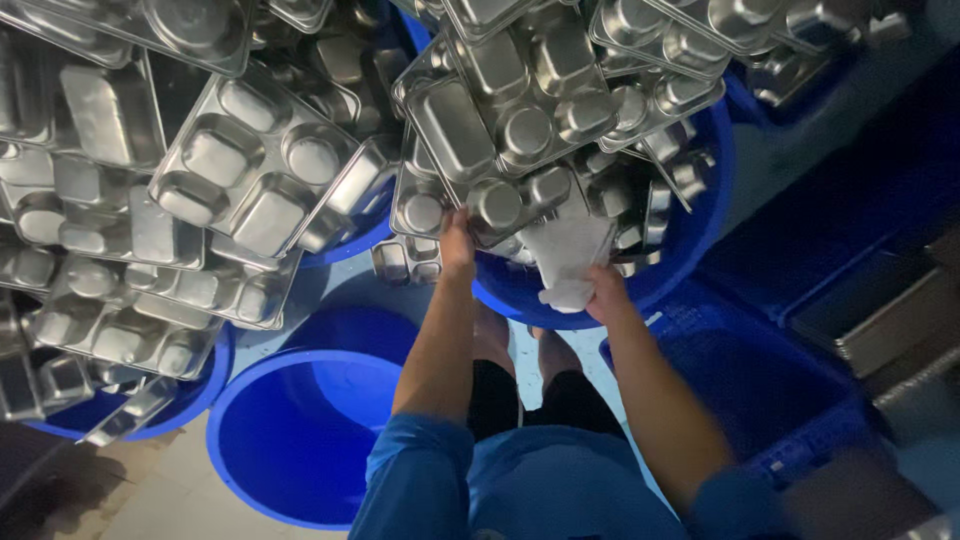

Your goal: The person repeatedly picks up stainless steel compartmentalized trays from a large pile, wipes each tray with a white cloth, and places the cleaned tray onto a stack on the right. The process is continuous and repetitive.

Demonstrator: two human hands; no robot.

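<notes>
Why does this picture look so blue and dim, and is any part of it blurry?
Head view: dim, cool light tints everything bluish. The steel trays throw soft glare patches. The left hand and the right hand, gripping a white cloth, look fairly sharp, while the lower right corner is dark and smeared. Straight edges bend near the frame's borders.

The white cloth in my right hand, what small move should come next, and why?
Probably wipe the cloth up across the steel tray beside it. The left hand already steadies that tray at its lower edge over the blue tub, and the right hand holds the cloth just under the stack.
</notes>
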